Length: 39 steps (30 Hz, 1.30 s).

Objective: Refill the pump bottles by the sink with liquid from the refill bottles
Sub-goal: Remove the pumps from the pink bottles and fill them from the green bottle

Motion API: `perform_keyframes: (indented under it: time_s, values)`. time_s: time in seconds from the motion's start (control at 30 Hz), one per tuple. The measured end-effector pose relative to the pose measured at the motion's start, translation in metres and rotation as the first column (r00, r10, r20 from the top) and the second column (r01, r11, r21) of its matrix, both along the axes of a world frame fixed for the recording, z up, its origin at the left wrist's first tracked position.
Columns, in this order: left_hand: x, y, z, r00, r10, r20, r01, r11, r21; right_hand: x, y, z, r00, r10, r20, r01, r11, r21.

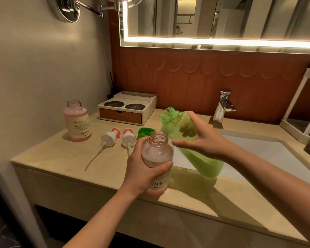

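My left hand [143,173] grips an uncapped clear pump bottle [157,154] with pinkish liquid and a YAPING label, held above the counter's front edge. My right hand [202,138] grips a green translucent refill bottle [208,163], tilted with its open mouth up and to the left, just beside the pump bottle's mouth. The green cap [145,132] lies on the counter behind the pump bottle. A second open YAPING bottle [77,120] with pink liquid stands upright at the left. Two white-and-pink pump heads [108,137] [128,138] lie on the counter between them, tubes pointing toward me.
A white sink basin [258,158] is set into the beige counter [61,158] on the right, with a chrome faucet [223,106] behind it. A small drawer box [127,108] sits against the back wall. A white rack [301,111] stands at the far right.
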State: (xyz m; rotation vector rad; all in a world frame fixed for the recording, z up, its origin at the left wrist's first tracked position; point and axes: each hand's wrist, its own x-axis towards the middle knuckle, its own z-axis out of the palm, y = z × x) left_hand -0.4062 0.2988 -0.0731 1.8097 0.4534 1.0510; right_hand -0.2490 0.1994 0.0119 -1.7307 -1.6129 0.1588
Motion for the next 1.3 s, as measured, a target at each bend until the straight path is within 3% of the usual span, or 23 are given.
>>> perform_keyframes:
  time_s: [0.2, 0.43, 0.73, 0.93, 1.13, 1.3]
  values:
    - [-0.010, 0.006, 0.009, 0.999, 0.013, 0.044, -0.011, 0.999, -0.032, -0.005, 0.013, -0.009, 0.966, 0.061, -0.253, -0.046, 0.997, 0.064]
    - [-0.036, 0.034, 0.039, 0.995, 0.073, 0.064, -0.071, 0.997, -0.024, -0.013, 0.043, -0.003, 0.899, 0.088, -0.430, -0.013, 0.984, 0.175]
    - [-0.072, 0.109, 0.057, 0.958, 0.282, 0.044, -0.282, 0.959, -0.005, -0.029, 0.114, 0.018, 0.859, 0.077, -0.507, 0.081, 0.956, 0.283]
    - [-0.086, 0.156, 0.041, 0.921, 0.385, 0.064, -0.384, 0.923, -0.032, -0.028, 0.164, 0.022, 0.797, 0.043, -0.603, 0.241, 0.892, 0.382]
    - [-0.093, 0.184, 0.020, 0.901, 0.425, 0.084, -0.419, 0.904, -0.088, -0.027, 0.210, 0.021, 0.781, 0.016, -0.624, 0.316, 0.852, 0.418]
    - [-0.095, 0.199, 0.003, 0.907, 0.415, 0.070, -0.403, 0.905, -0.138, -0.026, 0.246, 0.014, 0.783, -0.006, -0.622, 0.281, 0.895, 0.345]
